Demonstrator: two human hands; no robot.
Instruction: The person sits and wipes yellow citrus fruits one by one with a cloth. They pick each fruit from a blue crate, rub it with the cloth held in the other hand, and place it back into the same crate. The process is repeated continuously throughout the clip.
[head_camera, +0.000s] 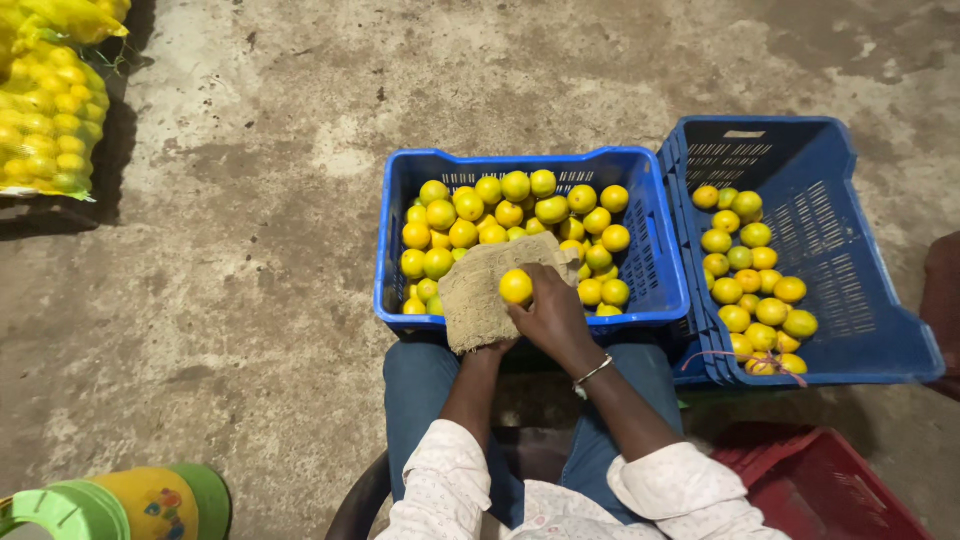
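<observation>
Nearest to me, bottom left, there's a green and yellow plastic thing (130, 503), can't tell exactly what it is. Bottom right is a red crate (830, 485), only a corner of it showing. My knees in jeans (425, 385) sit right up against the near wall of the blue crate (655, 255).

My left hand (487, 348) is mostly hidden under the burlap cloth (480, 295), gripping it from below at the near edge, so I can't really see those fingers. The cloth is draped over the near side of the crate and lies on top of the fruit. My right hand (550, 310) is closed around one yellow fruit (516, 287), fingers curled over it, pressing it into the cloth. There's a metal bangle (592, 373) on that wrist.

That fruit sits at the near middle of the blue crate, over the pile. The rest of the pile (500, 215) is yellow and green round citrus, filling the crate pretty much wall to wall.

Just right of it, touching, is a second blue crate (850, 290), tilted, with a smaller batch of the same fruit (750, 280) lying along its left side.

Far left, well apart from everything, a yellow mesh sack (45, 115) stuffed with fruit sits on the concrete floor (250, 250).
</observation>
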